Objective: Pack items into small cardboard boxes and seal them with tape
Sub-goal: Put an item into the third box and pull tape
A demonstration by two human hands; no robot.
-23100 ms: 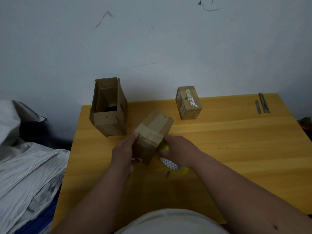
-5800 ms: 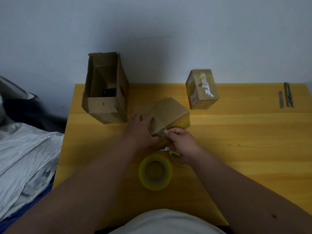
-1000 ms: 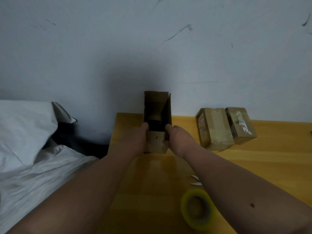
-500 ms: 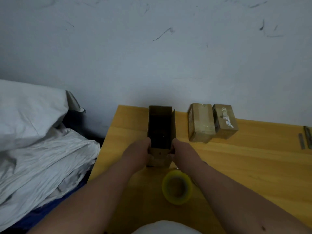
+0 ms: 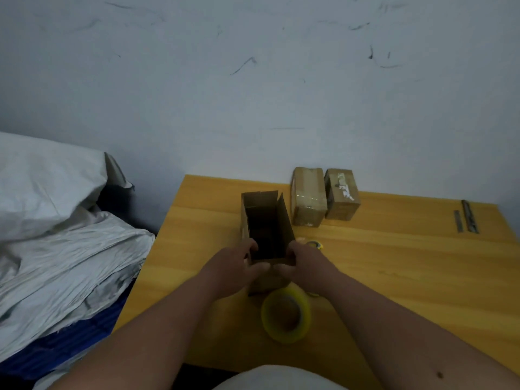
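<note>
Now I have the open cardboard box (image 5: 266,235) pulled closer to me than it stood a second ago, when it sat back toward the wall; it is near the front of the tabletop (image 5: 394,266), just behind the yellow tape roll (image 5: 285,315). That tells me a new packing round is starting: two sealed boxes, the taped box (image 5: 308,197) and the labelled box (image 5: 342,194), stand side by side and touching at the back, so I judge those done. My left hand (image 5: 233,270) and right hand (image 5: 305,266) grip the near end of the open box from either side, fingers curled round its edges and thumbs meeting at the front. Its flaps stand up, and the inside is too dark for me to tell what it holds. Scissors handles (image 5: 315,244) peek out just beside my right hand.
</note>
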